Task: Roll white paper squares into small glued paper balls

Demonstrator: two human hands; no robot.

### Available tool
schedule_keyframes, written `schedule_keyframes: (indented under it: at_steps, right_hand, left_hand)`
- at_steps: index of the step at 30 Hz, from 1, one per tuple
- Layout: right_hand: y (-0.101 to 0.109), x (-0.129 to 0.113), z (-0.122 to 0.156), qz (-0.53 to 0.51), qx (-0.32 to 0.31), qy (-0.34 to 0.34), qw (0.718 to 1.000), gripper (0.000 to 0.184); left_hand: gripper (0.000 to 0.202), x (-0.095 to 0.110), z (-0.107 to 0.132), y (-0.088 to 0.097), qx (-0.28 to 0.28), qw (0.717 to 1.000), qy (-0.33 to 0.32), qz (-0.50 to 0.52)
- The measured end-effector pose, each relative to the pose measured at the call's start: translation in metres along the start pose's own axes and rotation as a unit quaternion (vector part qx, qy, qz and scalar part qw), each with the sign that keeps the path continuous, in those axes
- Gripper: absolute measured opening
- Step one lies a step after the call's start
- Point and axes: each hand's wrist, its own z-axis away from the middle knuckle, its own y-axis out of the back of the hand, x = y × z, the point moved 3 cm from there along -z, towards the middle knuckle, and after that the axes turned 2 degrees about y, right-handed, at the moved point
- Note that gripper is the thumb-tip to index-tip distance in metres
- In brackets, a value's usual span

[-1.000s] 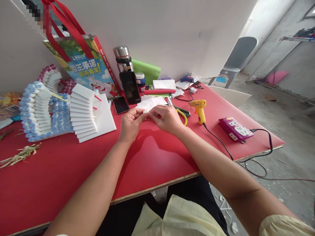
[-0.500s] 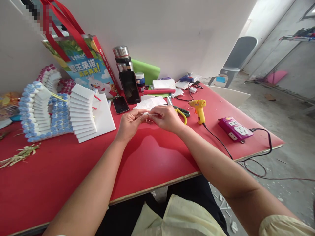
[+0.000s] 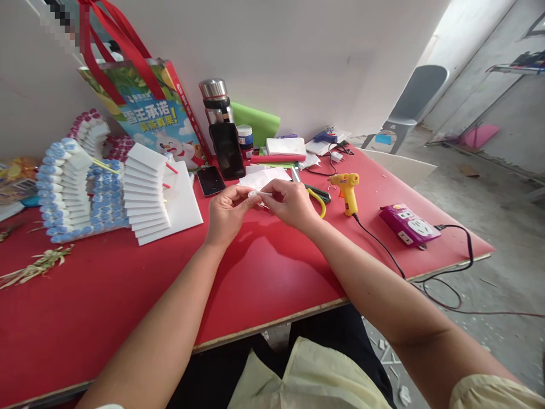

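Note:
A small white paper strip (image 3: 266,195), with what looks like a rolled end, is stretched between my two hands above the red table (image 3: 259,272). My left hand (image 3: 227,213) pinches the rolled end between thumb and forefinger. On the other side, my right hand (image 3: 292,204) has its thumb and fingers closed on the strip's flat part. Just behind the fingers lie white paper sheets (image 3: 259,175). Yellow-handled scissors (image 3: 317,204) rest beside my right hand, partly hidden by it.
A yellow glue gun (image 3: 347,190) stands right of the scissors, its cord running to a purple power strip (image 3: 409,225). Two phones, including an upright one (image 3: 226,152), and a steel flask (image 3: 215,102) are behind. Folded-paper models (image 3: 79,193) and a printed bag (image 3: 157,116) occupy the left.
The white strip has turned between my fingers, and its round rolled end now shows more at my left fingertips. The whole view has shifted slightly.

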Motion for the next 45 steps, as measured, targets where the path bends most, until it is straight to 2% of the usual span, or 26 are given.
schedule_keyframes:
  at_steps: [5,10,18,25,33,39,42,45]
  right_hand:
    - [0.002,-0.002,0.001,0.000,-0.024,0.069,0.997,0.020]
    - [0.004,0.002,0.001,-0.011,-0.078,0.056,0.995,0.021]
    - [0.001,0.002,0.001,-0.098,-0.084,-0.030,0.991,0.034]
    - [-0.002,-0.001,0.004,-0.104,-0.060,-0.008,0.993,0.025]
    - [-0.002,0.000,0.005,-0.070,-0.079,0.038,0.994,0.021]
    - [-0.004,0.008,0.001,-0.082,-0.072,0.059,0.992,0.018]
    - [-0.005,0.012,0.000,-0.083,-0.077,0.051,0.992,0.017]
    - [-0.005,0.013,0.000,-0.108,-0.095,0.025,0.989,0.016]
  left_hand:
    - [0.036,0.001,0.000,0.001,-0.027,1.000,0.007,0.004]
    - [0.037,-0.002,-0.002,0.005,-0.045,0.999,0.007,-0.029]
    - [0.040,-0.005,-0.005,0.007,-0.055,0.998,0.032,0.008]
    - [0.037,-0.004,-0.007,0.011,-0.078,0.996,0.036,0.017]
    - [0.037,-0.007,-0.006,0.010,-0.079,0.991,0.091,0.059]
    - [0.041,-0.009,-0.005,0.007,-0.101,0.989,0.101,0.030]
    - [0.043,-0.011,-0.003,0.004,-0.126,0.986,0.105,0.011]
    - [0.043,-0.011,-0.001,0.003,-0.128,0.988,0.090,0.000]
